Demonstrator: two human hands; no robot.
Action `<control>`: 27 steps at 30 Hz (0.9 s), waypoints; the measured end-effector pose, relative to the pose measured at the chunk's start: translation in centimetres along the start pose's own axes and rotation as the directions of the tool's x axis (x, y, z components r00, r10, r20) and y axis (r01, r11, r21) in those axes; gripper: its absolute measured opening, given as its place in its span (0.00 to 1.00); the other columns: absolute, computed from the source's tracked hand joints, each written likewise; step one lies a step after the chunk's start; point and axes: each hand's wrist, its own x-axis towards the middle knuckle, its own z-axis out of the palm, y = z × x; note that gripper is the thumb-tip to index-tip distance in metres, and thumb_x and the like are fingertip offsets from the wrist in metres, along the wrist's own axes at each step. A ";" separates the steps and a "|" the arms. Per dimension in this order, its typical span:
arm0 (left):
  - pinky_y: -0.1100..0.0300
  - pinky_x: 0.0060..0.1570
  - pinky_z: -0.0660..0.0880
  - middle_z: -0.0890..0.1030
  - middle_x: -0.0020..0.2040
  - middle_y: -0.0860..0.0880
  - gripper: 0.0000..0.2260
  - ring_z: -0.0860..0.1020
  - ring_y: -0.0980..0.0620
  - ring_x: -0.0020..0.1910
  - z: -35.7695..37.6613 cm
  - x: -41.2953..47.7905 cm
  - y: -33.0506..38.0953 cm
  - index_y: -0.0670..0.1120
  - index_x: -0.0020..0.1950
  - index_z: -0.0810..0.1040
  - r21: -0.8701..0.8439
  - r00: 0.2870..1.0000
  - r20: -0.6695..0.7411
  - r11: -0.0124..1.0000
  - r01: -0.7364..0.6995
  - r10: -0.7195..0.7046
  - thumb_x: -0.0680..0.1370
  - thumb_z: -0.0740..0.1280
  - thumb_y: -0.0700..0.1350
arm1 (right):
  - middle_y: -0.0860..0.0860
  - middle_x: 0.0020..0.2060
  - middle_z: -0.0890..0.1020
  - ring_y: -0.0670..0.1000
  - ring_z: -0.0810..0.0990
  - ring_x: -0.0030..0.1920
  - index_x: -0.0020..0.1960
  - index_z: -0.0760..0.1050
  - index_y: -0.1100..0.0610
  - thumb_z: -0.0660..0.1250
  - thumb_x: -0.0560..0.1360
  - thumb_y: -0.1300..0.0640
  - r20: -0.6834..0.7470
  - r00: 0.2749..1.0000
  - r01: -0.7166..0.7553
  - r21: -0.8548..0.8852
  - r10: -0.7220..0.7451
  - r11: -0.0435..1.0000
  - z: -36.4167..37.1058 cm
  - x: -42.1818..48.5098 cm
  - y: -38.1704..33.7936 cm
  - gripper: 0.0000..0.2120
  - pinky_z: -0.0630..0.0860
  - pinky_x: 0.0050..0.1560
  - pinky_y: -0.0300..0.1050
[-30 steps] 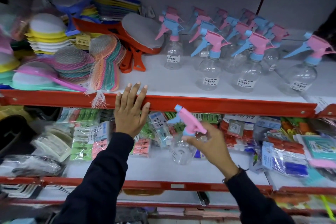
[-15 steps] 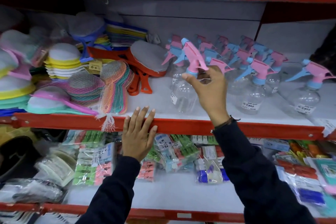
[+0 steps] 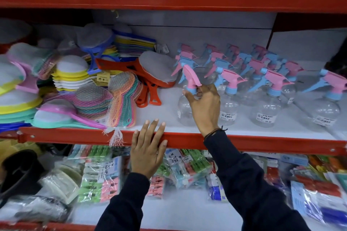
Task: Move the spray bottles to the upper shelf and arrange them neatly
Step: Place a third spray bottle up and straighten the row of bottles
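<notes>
Left hand (image 3: 148, 153) flat on red shelf edge (image 3: 262, 141), fingers spread, holding nothing. Above edge, right hand (image 3: 205, 105) fingers closed around neck of spray bottle (image 3: 188, 95), base on upper shelf. Behind: bottle row (image 3: 262, 73). Risk: careless release tips bottle against neighbours, knocking row over.

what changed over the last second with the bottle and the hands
The right hand lifted the spray bottle from the lower shelf up to the upper shelf, to the left end of the bottle row, and still grips its neck. The left hand stayed flat on the shelf's red edge; the other bottles did not move.
</notes>
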 end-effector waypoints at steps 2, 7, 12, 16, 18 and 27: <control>0.55 0.73 0.46 0.65 0.72 0.51 0.21 0.57 0.51 0.74 -0.2 0.0 0.1 0.52 0.73 0.62 -0.006 1.000 0.020 1.000 0.005 -0.005 0.81 0.48 0.55 | 0.58 0.47 0.80 0.60 0.80 0.44 0.48 0.78 0.60 0.71 0.69 0.47 -0.018 1.000 -0.019 0.006 0.019 1.000 0.0 -0.1 0.0 0.17 0.78 0.43 0.55; 0.54 0.73 0.46 0.68 0.71 0.49 0.22 0.58 0.51 0.74 -1.0 -0.2 0.7 0.52 0.73 0.62 -0.056 0.995 0.087 0.997 0.049 -0.044 0.81 0.48 0.56 | 0.52 0.51 0.84 0.51 0.81 0.52 0.57 0.76 0.56 0.70 0.71 0.50 0.037 0.992 -0.122 0.147 0.118 0.982 -0.1 -0.3 0.3 0.17 0.78 0.52 0.51; 0.57 0.73 0.42 0.69 0.71 0.52 0.23 0.59 0.53 0.73 -2.3 0.4 2.6 0.53 0.74 0.59 -0.175 0.984 0.056 0.969 0.175 -0.168 0.80 0.50 0.57 | 0.53 0.58 0.82 0.48 0.79 0.57 0.62 0.74 0.57 0.65 0.75 0.55 0.157 0.984 -0.121 0.263 0.081 0.957 -0.6 -1.1 1.1 0.16 0.75 0.60 0.49; 0.60 0.72 0.41 0.69 0.71 0.49 0.24 0.63 0.53 0.71 -3.2 3.2 4.1 0.50 0.75 0.56 -0.232 0.973 0.097 0.946 0.227 -0.209 0.80 0.51 0.55 | 0.53 0.58 0.80 0.47 0.77 0.58 0.62 0.73 0.59 0.60 0.78 0.49 0.242 0.967 -0.141 0.246 0.080 0.959 -2.0 -2.4 2.1 0.18 0.71 0.53 0.36; 0.58 0.73 0.44 0.66 0.73 0.48 0.24 0.63 0.54 0.72 -3.3 4.9 4.7 0.49 0.76 0.53 -0.272 0.959 0.207 0.931 0.245 -0.192 0.81 0.51 0.53 | 0.50 0.47 0.82 0.47 0.77 0.49 0.57 0.76 0.55 0.56 0.79 0.49 0.291 0.953 -0.150 0.219 0.082 0.964 -2.7 -2.8 2.5 0.15 0.67 0.43 0.32; 0.51 0.73 0.53 0.64 0.74 0.47 0.25 0.64 0.49 0.72 -3.5 8.0 5.8 0.50 0.77 0.50 -0.201 0.880 0.437 0.934 0.297 -0.186 0.81 0.52 0.46 | 0.57 0.31 0.76 0.55 0.72 0.35 0.37 0.70 0.63 0.51 0.80 0.48 0.333 0.939 -0.137 0.134 0.086 0.981 -3.4 -2.7 2.7 0.22 0.63 0.36 0.46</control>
